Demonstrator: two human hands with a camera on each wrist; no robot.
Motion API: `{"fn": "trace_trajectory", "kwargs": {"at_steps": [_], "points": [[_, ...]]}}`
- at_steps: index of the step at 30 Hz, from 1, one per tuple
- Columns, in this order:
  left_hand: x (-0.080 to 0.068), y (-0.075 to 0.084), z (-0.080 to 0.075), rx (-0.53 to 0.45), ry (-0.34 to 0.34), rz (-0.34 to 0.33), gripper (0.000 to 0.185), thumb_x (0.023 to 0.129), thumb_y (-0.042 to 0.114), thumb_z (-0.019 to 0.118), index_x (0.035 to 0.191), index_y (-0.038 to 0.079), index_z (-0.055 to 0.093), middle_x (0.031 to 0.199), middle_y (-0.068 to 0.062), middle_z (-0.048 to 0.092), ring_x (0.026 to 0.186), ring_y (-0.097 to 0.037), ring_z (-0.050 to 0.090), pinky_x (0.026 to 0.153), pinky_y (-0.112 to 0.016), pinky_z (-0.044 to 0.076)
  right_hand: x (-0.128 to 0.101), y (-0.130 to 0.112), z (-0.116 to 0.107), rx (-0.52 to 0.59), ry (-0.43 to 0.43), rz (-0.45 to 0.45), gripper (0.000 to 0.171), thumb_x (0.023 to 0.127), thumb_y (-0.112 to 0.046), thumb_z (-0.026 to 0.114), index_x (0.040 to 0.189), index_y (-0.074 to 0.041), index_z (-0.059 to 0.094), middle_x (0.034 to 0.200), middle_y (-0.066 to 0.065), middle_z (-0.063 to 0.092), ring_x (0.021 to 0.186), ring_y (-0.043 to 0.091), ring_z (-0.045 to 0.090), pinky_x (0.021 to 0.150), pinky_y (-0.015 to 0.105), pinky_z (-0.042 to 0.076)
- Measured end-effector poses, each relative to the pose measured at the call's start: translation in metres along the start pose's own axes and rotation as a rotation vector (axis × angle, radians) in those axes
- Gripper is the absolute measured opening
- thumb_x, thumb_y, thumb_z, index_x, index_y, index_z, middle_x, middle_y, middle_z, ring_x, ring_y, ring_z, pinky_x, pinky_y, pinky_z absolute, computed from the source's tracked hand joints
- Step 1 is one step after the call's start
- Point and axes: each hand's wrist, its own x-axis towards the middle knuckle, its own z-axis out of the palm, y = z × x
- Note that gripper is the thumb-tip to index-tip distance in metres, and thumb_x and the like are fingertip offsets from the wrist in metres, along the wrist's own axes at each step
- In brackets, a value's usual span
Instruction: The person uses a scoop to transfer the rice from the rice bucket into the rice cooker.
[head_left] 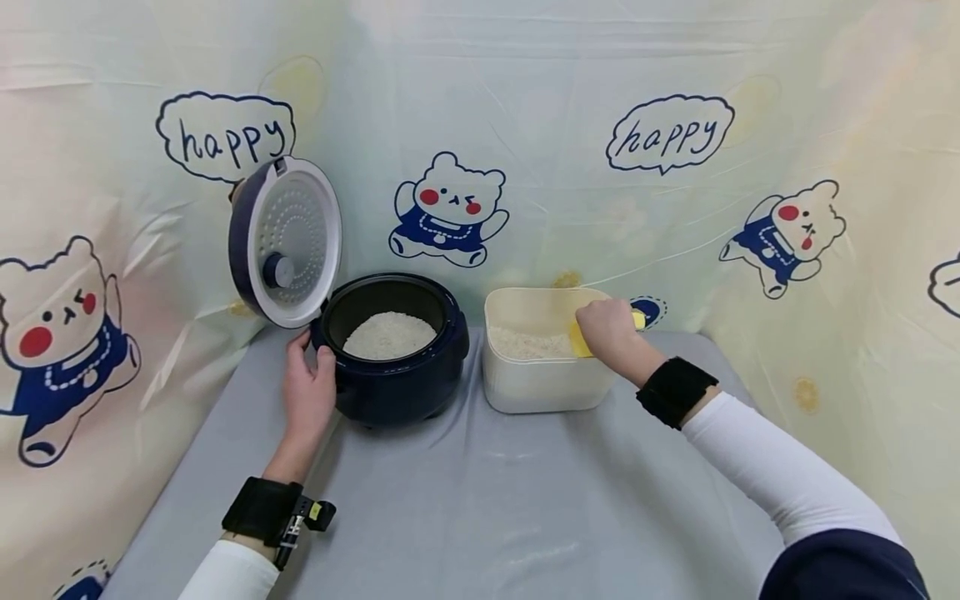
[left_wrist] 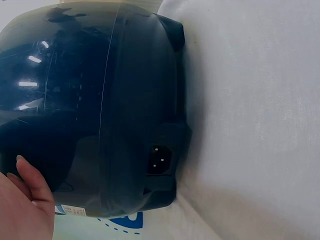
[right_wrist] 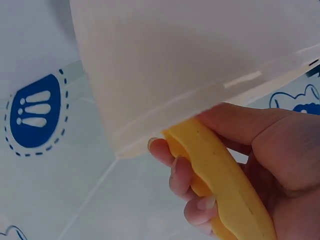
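1 left hand (head_left: 309, 392) rests flat-fingered against 1 rice cooker (head_left: 393, 350), lid up, while 1 right hand (head_left: 609, 329) grips 1 yellow scoop (head_left: 581, 340) inside 1 white rice container (head_left: 536, 379).

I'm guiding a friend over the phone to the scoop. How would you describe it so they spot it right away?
Start at the grey table and find the white rice box just right of the dark blue rice cooker. At the box's right rim, the right hand grips the scoop. It is the only yellow thing on the table.
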Motion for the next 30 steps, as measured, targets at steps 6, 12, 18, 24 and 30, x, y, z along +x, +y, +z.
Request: {"fn": "trace_trajectory", "kwargs": {"at_steps": [6, 12, 18, 24, 30], "points": [[-0.002, -0.002, 0.002, 0.000, 0.013, 0.001, 0.051, 0.108, 0.026, 0.042, 0.154, 0.003, 0.043, 0.101, -0.022, 0.054, 0.084, -0.034, 0.044, 0.086, -0.047, 0.036, 0.003, 0.010, 0.012, 0.084, -0.003, -0.019, 0.004, 0.094, -0.004, 0.069, 0.091, -0.004, 0.067, 0.072, 0.008, 0.057, 0.065, 0.023, 0.054, 0.061, 0.034, 0.053], [-0.001, 0.001, 0.002, 0.004, 0.009, 0.000, 0.052, 0.108, 0.027, 0.040, 0.154, 0.004, 0.042, 0.092, -0.015, 0.043, 0.081, -0.031, 0.041, 0.083, -0.044, 0.033, 0.006, 0.025, 0.022, 0.277, -0.005, 0.018, 0.025, 0.094, -0.008, 0.066, 0.073, -0.009, 0.053, 0.064, 0.001, 0.037, 0.059, 0.020, 0.044, 0.054, 0.031, 0.035], [0.002, 0.001, 0.002, -0.014, 0.008, 0.006, 0.052, 0.107, 0.028, 0.042, 0.153, 0.004, 0.043, 0.126, -0.026, 0.055, 0.094, -0.039, 0.045, 0.095, -0.056, 0.035, 0.010, 0.034, 0.027, 0.476, -0.066, 0.030, 0.021, 0.093, -0.014, 0.071, 0.076, -0.009, 0.060, 0.068, 0.001, 0.047, 0.063, 0.019, 0.046, 0.056, 0.030, 0.034], [0.003, -0.001, 0.003, -0.014, 0.018, 0.013, 0.052, 0.106, 0.027, 0.043, 0.152, 0.003, 0.044, 0.147, -0.023, 0.052, 0.101, -0.040, 0.046, 0.099, -0.057, 0.035, 0.012, 0.035, 0.030, 0.539, -0.076, 0.050, 0.013, 0.093, -0.017, 0.073, 0.093, -0.004, 0.073, 0.084, 0.007, 0.065, 0.072, 0.022, 0.056, 0.061, 0.031, 0.042], [0.001, -0.001, 0.004, -0.016, 0.022, 0.010, 0.052, 0.106, 0.025, 0.043, 0.152, 0.001, 0.045, 0.147, -0.025, 0.052, 0.102, -0.042, 0.046, 0.101, -0.057, 0.035, 0.015, 0.032, 0.037, 0.610, -0.075, 0.027, 0.017, 0.093, -0.019, 0.075, 0.100, -0.004, 0.080, 0.101, 0.011, 0.075, 0.081, 0.024, 0.064, 0.071, 0.040, 0.051]]}}
